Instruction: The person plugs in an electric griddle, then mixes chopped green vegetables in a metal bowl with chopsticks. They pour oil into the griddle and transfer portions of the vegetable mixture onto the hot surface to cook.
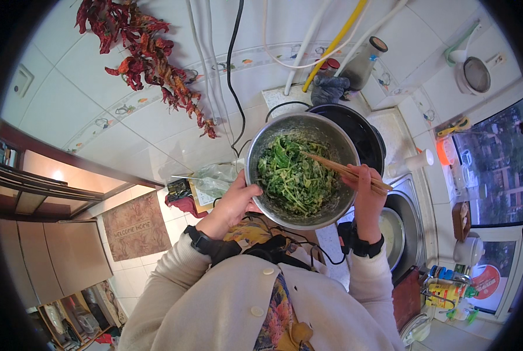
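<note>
A steel mixing bowl [350,149] is held up before me, its near left rim gripped by my left hand [233,202] with the thumb over the edge. Inside lie chopped leafy greens [293,178] that look coated with a pale, floury paste. My right hand [367,190], at the bowl's right side, is closed round a pair of wooden chopsticks [331,165]. Their tips reach into the greens. Behind the bowl and partly hidden by it stands a black pot [371,133].
To the right is a sink [416,219] with a pale basin [394,237] in it. A glass jar [364,64] stands at the back wall. Dried red chillies [150,55] hang at upper left, near cables [233,76]. A plastic bag [212,180] lies left of the bowl.
</note>
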A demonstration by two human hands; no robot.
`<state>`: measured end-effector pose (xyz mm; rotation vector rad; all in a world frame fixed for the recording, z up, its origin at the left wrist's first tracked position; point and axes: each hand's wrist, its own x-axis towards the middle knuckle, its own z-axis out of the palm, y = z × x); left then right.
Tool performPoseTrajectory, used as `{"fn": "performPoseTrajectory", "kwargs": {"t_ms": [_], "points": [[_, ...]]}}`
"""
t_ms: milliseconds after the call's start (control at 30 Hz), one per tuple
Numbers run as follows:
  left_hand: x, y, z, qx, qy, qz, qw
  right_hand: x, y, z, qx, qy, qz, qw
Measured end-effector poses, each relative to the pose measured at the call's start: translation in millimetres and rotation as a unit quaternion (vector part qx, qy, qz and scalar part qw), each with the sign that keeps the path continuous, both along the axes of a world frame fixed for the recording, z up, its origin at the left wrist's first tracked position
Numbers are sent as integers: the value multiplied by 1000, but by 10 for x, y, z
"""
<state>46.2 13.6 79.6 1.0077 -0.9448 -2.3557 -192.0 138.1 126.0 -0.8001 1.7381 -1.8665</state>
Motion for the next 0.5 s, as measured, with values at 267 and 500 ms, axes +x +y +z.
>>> {"fn": "performPoseTrajectory", "kwargs": {"t_ms": [267,500], "points": [[0,-4,2,-4,1,-2,1000,-6,100,236,-31,38,-3,999],[2,6,-10,6,8,2,1000,107,171,493,-66,106,16,992]]}}
